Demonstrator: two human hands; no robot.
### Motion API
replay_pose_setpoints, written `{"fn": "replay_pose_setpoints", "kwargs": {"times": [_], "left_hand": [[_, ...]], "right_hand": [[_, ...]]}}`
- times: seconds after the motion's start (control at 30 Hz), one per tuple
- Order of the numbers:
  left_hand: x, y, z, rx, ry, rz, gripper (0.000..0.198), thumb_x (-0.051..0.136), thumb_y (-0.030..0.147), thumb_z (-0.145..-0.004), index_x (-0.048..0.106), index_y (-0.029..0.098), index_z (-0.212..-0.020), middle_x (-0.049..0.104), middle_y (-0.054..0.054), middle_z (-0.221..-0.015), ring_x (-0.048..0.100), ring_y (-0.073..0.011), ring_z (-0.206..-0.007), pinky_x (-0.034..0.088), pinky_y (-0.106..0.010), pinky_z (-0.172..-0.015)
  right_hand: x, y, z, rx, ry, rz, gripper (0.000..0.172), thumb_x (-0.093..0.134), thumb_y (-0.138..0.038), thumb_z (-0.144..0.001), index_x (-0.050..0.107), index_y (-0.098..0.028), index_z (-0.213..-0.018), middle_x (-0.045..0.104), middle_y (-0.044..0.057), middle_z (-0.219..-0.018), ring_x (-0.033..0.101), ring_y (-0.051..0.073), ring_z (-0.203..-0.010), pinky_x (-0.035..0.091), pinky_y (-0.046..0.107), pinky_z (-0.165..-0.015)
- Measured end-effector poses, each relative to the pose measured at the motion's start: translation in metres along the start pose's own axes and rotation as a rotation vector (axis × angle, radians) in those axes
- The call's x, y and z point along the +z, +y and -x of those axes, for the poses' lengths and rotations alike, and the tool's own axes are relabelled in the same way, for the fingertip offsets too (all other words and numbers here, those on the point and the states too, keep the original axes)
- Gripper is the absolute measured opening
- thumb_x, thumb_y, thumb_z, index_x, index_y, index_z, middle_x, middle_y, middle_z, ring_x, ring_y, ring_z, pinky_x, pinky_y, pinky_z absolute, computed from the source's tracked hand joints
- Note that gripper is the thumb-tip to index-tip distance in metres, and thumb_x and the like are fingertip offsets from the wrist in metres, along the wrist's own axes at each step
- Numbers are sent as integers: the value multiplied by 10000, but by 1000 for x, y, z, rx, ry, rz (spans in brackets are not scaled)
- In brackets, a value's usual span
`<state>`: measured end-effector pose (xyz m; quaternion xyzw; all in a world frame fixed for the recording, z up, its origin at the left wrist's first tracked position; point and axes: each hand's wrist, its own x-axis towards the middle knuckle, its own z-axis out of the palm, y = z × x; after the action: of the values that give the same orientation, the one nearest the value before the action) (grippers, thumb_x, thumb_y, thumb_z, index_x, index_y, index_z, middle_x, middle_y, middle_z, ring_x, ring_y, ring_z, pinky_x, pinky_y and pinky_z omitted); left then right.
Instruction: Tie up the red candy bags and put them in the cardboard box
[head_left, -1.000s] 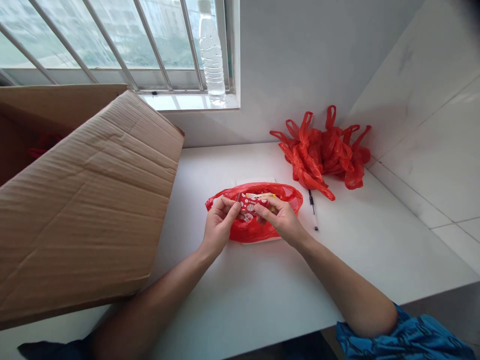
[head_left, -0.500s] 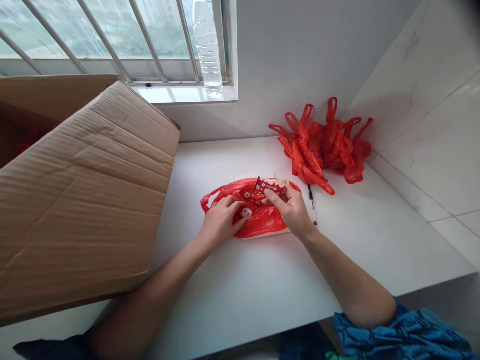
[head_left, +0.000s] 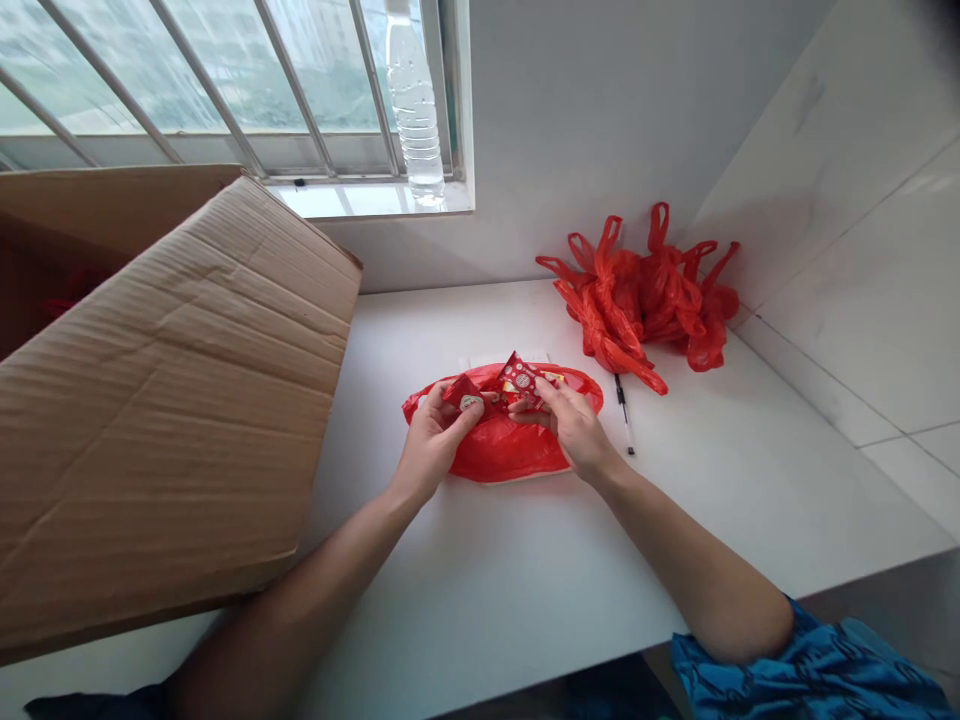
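Observation:
Between both hands lies a red plastic bag (head_left: pixel 510 450), spread on the white table with its mouth open. My left hand (head_left: pixel 435 435) is closed on a small dark red packet (head_left: pixel 463 393) with a pale round mark, held over the bag's left part. Pinched in my right hand (head_left: pixel 568 425) is a red packet with white spots (head_left: pixel 519 377), tilted above the bag. Some yellow and red wrapping shows beside the right fingers; what it belongs to I cannot make out.
A large open cardboard box (head_left: pixel 172 400) fills the left side, with something red inside. Several tied red plastic bags (head_left: pixel 645 295) lie by the wall. A pen (head_left: pixel 624 412) rests right of my right hand. A water bottle (head_left: pixel 416 110) stands on the windowsill.
My left hand has lifted the dark red packet up from the bag and moved slightly left. The spotted packet in my right hand has shifted a little left and turned.

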<state>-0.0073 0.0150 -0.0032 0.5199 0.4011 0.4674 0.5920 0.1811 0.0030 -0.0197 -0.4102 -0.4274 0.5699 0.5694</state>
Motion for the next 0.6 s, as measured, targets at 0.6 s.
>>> {"fn": "replay_pose_setpoints", "kwargs": {"times": [0.6], "left_hand": [[1,-1,5,-19,28,96,269,758,357,-828,684,212,-1042,687,-22,-942,641,-131,-829,535,-226,-730]], "right_hand": [[6,-3,3,14,-98,72,387,484,-549,-961,698,-231,-1018,700,72,-1106,669,261,-1017,634,373,-763]]}}
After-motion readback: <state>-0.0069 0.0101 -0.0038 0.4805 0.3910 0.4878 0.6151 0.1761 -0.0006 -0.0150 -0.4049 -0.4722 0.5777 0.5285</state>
